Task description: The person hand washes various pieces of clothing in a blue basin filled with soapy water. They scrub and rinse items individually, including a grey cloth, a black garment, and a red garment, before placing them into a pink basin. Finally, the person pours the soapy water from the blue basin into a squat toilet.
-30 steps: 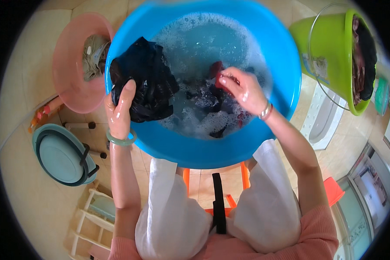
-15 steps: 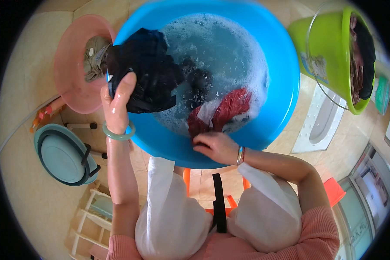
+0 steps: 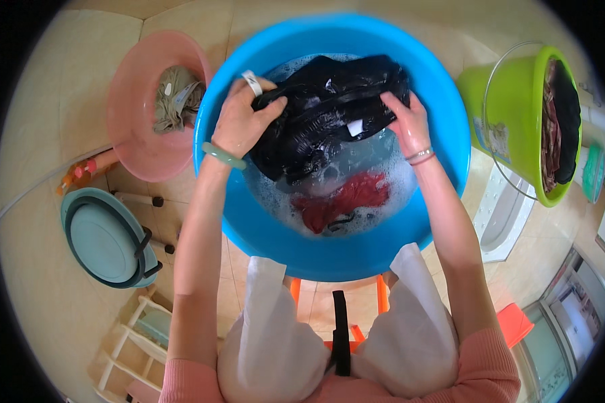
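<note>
A wet black garment (image 3: 329,101) is stretched between my hands over the soapy water of a large blue basin (image 3: 343,258). My left hand (image 3: 243,117) grips its left end, with a white label by the fingers and a green bangle on the wrist. At the right end, my right hand (image 3: 408,124) pinches the cloth between thumb and fingers. Another small white label shows on the black fabric. Nearer to me a red garment (image 3: 346,201) floats, partly under the suds. The lower part of the black garment touches the water.
Left of the basin stands a pink basin (image 3: 131,127) holding a grey-beige garment (image 3: 176,101). Below it are light-blue basins (image 3: 101,242) and a white rack (image 3: 124,349). A green bucket (image 3: 504,107) of clothes stands on the right, beside a white squat toilet (image 3: 501,221).
My right hand has left the red garment and now holds the black garment's right end. The black garment has moved right, from the basin's left rim to over the water, and is spread out.
</note>
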Demonstrator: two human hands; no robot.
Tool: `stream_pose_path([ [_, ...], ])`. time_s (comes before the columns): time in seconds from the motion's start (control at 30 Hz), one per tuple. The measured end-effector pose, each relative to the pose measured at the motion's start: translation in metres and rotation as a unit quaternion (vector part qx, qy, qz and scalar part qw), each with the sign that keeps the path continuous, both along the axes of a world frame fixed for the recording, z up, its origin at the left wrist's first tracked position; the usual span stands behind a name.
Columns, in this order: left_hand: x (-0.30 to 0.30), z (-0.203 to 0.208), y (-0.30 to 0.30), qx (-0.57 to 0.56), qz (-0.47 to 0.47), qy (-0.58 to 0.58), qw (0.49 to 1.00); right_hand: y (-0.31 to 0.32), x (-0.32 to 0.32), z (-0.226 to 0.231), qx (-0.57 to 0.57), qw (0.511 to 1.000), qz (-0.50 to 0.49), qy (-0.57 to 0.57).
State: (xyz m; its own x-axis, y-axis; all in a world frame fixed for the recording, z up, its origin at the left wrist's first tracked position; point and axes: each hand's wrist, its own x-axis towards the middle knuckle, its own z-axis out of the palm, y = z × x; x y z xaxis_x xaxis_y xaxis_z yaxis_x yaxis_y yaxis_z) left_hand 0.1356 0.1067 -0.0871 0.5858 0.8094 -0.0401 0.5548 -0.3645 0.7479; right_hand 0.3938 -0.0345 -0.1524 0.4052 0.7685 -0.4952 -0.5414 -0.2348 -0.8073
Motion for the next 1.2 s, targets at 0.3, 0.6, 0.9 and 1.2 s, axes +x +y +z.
stream_pose_path([
  [0.3,0.036,-0.015,-0.088,-0.457,0.237,-0.243,0.822,0.002,-0.025,0.012,-0.125,0.662,0.162,-0.722],
  [0.6,0.029,-0.041,-0.088,-0.521,0.329,-0.268,0.741,0.019,-0.041,-0.061,-0.21,0.7,0.298,-0.614],
  [0.9,0.047,0.007,-0.04,-0.665,0.248,-0.386,0.589,-0.001,-0.114,0.088,0.178,0.755,0.315,-0.547],
  [1.2,0.038,-0.05,-0.076,-0.66,0.135,-0.533,0.512,0.028,-0.157,0.09,0.273,0.738,0.177,-0.592],
])
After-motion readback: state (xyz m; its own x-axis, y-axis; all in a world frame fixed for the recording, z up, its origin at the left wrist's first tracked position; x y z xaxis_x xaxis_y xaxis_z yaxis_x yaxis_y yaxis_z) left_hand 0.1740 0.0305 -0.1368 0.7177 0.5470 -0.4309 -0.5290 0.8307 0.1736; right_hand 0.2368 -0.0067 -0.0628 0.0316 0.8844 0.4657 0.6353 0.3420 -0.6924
